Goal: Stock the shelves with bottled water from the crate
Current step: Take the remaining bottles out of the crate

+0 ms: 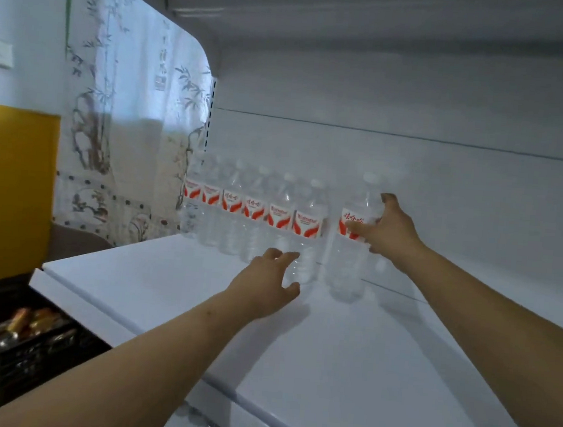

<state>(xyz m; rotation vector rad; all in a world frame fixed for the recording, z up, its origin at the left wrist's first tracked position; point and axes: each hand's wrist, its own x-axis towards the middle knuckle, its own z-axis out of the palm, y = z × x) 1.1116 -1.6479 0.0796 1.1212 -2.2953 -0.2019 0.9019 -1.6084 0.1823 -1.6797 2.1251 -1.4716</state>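
Head view shows the right hand (385, 230) clamped round a clear plastic water bottle with a red-and-white label (352, 239), upright near the back edge of the white shelf (346, 353), just right of a row of like bottles (253, 211). Its fingers hide part of the label. Fingers spread, the left hand (268, 276) holds nothing beside the row's nearest bottle; a black crate (27, 338), blurred and cut off, sits below the shelf's left corner.
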